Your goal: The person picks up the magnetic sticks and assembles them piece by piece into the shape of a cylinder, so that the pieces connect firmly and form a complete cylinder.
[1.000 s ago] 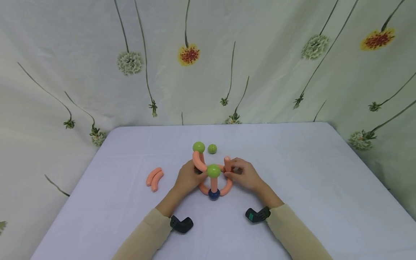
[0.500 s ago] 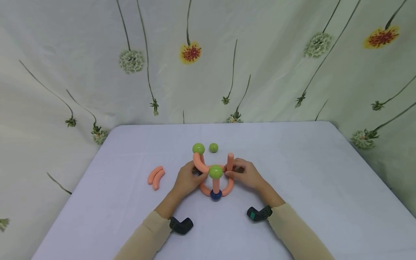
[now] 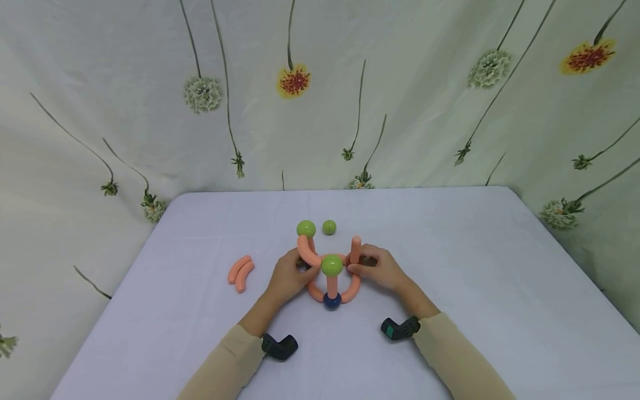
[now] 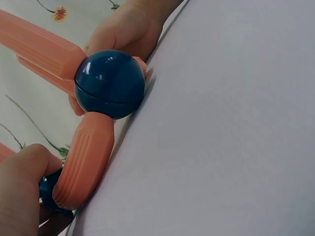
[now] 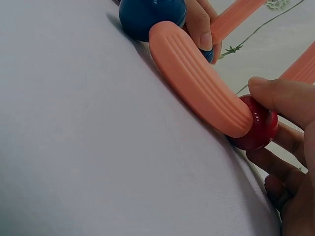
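Observation:
A toy frame of orange rods and coloured balls stands on the table: a ring of curved rods (image 3: 351, 290) with upright rods rising from it. My left hand (image 3: 291, 273) holds a blue ball (image 4: 48, 189) at the ring's left side. At the right side, my right hand (image 3: 378, 269) pinches a red ball (image 5: 259, 125), from which an upright rod (image 3: 355, 249) rises. A near blue ball (image 3: 332, 300) carries another upright topped by a green ball (image 3: 332, 265). A curved rod (image 3: 307, 251) links this to a second green ball (image 3: 306, 228) at the back left.
Two loose curved orange rods (image 3: 244, 276) lie side by side to the left of the frame. Behind it sits a loose green ball (image 3: 329, 226). A white cloth covers the table (image 3: 450, 250), and a flower-printed curtain (image 3: 410, 100) hangs behind its far edge.
The right-hand upright rod, earlier leaning towards me with its end showing, now stands taller and leans slightly right. Both hands keep their places on the frame. The head view has shifted slightly.

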Demonstrator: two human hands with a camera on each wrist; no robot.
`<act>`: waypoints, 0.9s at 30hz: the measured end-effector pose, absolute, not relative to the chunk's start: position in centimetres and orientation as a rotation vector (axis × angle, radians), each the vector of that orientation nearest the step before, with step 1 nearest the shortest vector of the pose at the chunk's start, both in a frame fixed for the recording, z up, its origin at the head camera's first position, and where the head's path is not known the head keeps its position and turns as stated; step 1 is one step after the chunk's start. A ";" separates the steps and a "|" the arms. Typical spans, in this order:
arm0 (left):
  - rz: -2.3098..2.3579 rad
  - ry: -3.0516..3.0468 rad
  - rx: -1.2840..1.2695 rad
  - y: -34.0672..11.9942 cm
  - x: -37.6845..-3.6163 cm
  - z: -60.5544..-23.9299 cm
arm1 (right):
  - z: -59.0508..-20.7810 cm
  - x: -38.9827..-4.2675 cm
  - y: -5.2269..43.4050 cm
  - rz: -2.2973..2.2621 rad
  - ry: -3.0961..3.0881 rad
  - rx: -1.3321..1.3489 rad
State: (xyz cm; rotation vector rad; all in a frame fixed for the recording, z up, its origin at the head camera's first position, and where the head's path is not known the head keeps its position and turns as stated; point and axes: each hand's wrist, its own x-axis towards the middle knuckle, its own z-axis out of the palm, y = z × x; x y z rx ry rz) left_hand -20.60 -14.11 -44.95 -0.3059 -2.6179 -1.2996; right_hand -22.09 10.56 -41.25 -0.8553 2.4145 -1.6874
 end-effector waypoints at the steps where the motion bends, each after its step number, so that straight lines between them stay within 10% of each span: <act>1: -1.300 -2.618 -0.306 -14.1 -20.6 -45.0 | -41.3 -22.1 10.6 -1.694 2.403 -0.857; 27: -1.368 -2.656 -0.241 -13.9 -20.4 -44.9 | -43.4 -25.9 12.8 -1.615 2.373 -0.708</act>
